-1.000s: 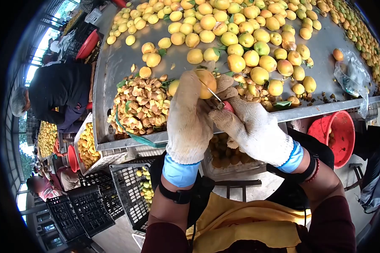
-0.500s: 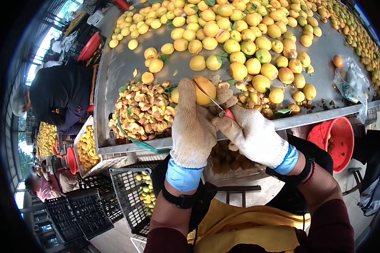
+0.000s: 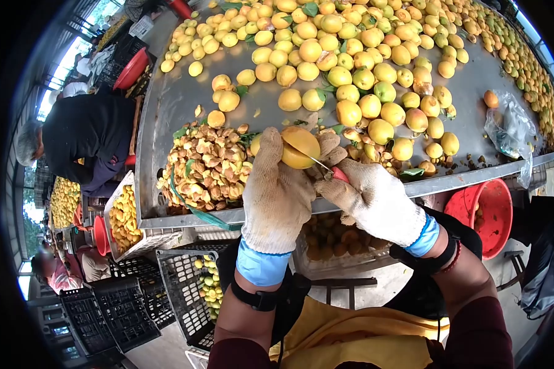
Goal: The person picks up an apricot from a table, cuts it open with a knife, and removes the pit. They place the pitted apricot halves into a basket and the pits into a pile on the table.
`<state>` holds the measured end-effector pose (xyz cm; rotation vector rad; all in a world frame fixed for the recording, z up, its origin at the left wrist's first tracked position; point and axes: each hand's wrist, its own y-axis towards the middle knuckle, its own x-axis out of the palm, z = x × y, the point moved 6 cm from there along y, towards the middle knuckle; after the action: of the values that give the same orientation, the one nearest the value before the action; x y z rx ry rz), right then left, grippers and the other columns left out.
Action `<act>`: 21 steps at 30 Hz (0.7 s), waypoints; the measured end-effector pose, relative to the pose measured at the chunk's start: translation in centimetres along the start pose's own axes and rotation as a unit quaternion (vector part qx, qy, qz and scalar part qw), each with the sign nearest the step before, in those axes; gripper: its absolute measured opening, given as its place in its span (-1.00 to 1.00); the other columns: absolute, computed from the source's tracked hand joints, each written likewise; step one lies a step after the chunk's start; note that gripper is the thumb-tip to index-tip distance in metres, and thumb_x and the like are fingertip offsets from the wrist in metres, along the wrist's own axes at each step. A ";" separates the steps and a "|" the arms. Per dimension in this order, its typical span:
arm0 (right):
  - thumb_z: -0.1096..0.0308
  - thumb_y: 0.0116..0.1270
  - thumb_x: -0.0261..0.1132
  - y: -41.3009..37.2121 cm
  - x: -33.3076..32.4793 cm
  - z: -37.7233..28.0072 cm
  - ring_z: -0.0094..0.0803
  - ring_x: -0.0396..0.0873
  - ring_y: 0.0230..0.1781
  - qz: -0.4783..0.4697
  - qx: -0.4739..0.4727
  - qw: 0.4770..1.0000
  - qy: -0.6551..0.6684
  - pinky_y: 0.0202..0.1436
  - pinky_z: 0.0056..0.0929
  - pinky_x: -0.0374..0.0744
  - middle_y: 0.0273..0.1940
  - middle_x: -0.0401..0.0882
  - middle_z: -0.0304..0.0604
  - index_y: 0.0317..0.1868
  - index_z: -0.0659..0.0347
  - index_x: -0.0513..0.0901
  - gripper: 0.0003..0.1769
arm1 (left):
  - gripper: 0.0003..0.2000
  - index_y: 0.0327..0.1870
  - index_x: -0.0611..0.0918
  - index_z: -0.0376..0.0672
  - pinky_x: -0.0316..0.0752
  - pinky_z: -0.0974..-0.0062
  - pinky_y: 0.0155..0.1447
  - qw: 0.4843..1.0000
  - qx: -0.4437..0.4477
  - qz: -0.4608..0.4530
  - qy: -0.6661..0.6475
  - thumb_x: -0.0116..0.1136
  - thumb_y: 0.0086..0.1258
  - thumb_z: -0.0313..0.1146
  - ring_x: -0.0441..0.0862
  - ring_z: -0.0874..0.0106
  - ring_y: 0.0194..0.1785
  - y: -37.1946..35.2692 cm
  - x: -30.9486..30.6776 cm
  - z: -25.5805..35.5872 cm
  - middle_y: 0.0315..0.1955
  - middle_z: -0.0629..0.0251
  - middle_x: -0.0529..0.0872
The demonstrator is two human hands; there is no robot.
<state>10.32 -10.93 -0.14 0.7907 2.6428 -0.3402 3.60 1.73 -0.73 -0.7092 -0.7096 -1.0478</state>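
Since the earlier frame, my knife blade (image 3: 319, 163) has moved: less of it shows outside the yellow fruit (image 3: 304, 141).
My left grip (image 3: 277, 195) pinches this fruit over the desk (image 3: 169, 111); my right grip (image 3: 377, 198) pinches the red handle (image 3: 340, 175). I think I am in the cutting step, and the next move calls for steady holding.

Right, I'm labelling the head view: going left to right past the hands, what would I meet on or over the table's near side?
Heap of fruit scraps → slit yellow fruit → red knife handle → clear plastic bag.
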 end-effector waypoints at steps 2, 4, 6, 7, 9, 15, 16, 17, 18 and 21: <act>-0.18 0.58 0.23 -0.2 0.0 -0.1 -0.17 0.79 -0.46 -0.017 0.029 0.999 0.018 -0.32 -0.20 0.69 -0.47 0.70 0.07 0.12 0.27 0.72 -0.39 | -0.52 0.43 0.39 -0.31 0.53 0.03 0.43 1.000 0.001 0.002 0.009 -0.14 0.78 -0.07 0.62 0.10 0.32 -0.2 0.0 -0.2 0.25 -0.05 0.61; -0.18 0.59 0.22 -0.2 0.0 0.2 -0.23 0.79 -0.47 -0.031 0.056 0.997 0.034 -0.33 -0.23 0.69 -0.44 0.72 0.05 0.12 0.27 0.72 -0.39 | -0.51 0.45 0.38 -0.32 0.51 0.03 0.47 1.000 0.004 0.001 0.018 -0.13 0.77 -0.09 0.61 0.09 0.34 -0.2 0.2 -0.4 0.27 -0.05 0.60; -0.16 0.59 0.25 -0.2 0.2 0.4 -0.33 0.78 -0.48 -0.053 0.065 0.990 0.110 -0.36 -0.32 0.66 -0.45 0.71 -0.06 0.09 0.29 0.72 -0.41 | -0.36 0.52 0.30 -0.48 0.60 -0.02 0.40 0.987 0.065 -0.005 0.150 -0.11 0.71 -0.05 0.59 -0.09 0.36 -0.3 0.6 0.1 0.21 -0.17 0.65; -0.16 0.59 0.25 -0.2 0.2 0.5 -0.33 0.78 -0.48 -0.054 0.065 0.990 0.109 -0.36 -0.32 0.66 -0.45 0.71 -0.06 0.09 0.29 0.72 -0.41 | -0.36 0.52 0.30 -0.48 0.60 -0.02 0.40 0.987 0.066 -0.004 0.149 -0.11 0.71 -0.05 0.59 -0.09 0.36 -0.3 0.6 0.1 0.21 -0.17 0.65; -0.09 0.58 0.29 -0.2 -0.1 0.1 -0.40 0.73 -0.51 -0.061 0.034 0.991 0.118 -0.38 -0.40 0.63 -0.46 0.67 -0.12 0.04 0.31 0.72 -0.47 | -0.56 0.37 0.44 -0.31 0.50 0.00 0.47 0.999 0.034 -0.008 0.038 -0.06 0.72 -0.14 0.58 0.05 0.39 0.1 0.3 0.1 0.28 0.00 0.59; 0.10 0.43 0.45 -0.9 -2.4 -1.2 -0.52 0.61 -0.54 0.021 0.050 0.986 0.160 -0.46 -0.47 0.52 -0.48 0.62 -0.24 -0.19 0.34 0.67 -0.61 | -0.64 0.37 0.46 -0.24 0.65 0.08 0.33 0.991 0.061 0.042 0.108 -0.04 0.69 -0.28 0.66 0.08 0.28 0.2 -1.4 1.2 0.24 0.04 0.60; 0.07 0.39 0.49 -0.7 -3.1 -1.2 -0.53 0.60 -0.54 0.068 0.036 0.986 0.148 -0.45 -0.47 0.51 -0.49 0.62 -0.24 -0.19 0.34 0.66 -0.57 | -0.65 0.36 0.47 -0.25 0.69 0.13 0.28 0.976 0.068 0.078 0.193 -0.04 0.68 -0.32 0.68 0.11 0.25 0.1 -1.0 1.2 0.22 0.05 0.61; 0.01 0.29 0.57 -0.3 -3.6 -0.9 -0.46 0.60 -0.51 0.104 -0.020 0.990 0.092 -0.43 -0.43 0.52 -0.49 0.61 -0.18 -0.17 0.32 0.65 -0.50 | -0.65 0.37 0.47 -0.28 0.69 0.31 0.21 0.939 0.105 0.090 0.315 0.00 0.62 -0.47 0.71 0.17 0.16 0.0 -0.3 1.0 0.19 0.07 0.63; -0.05 0.24 0.60 0.4 -4.1 -0.7 -0.35 0.63 -0.47 0.157 -0.099 0.983 0.012 -0.37 -0.35 0.57 -0.47 0.62 -0.12 -0.16 0.30 0.65 -0.45 | -0.56 0.37 0.48 -0.30 0.64 0.32 0.23 0.843 0.194 0.035 0.501 0.10 0.47 -0.62 0.70 0.19 0.14 -0.3 0.5 0.7 0.19 0.05 0.64; -0.06 0.29 0.54 1.0 -3.1 -0.9 -0.29 0.67 -0.35 0.127 -0.051 0.990 0.029 -0.23 -0.32 0.61 -0.39 0.66 -0.04 -0.13 0.26 0.68 -0.49 | -0.46 0.34 0.51 -0.26 0.59 0.27 0.31 0.753 0.279 -0.019 0.595 0.23 0.28 -0.66 0.63 0.22 0.24 -1.1 1.7 -1.5 0.20 0.00 0.64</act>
<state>13.03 -11.29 1.78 1.1031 2.5467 -0.1148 3.38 -0.66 -0.03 0.5409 0.1291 -1.0101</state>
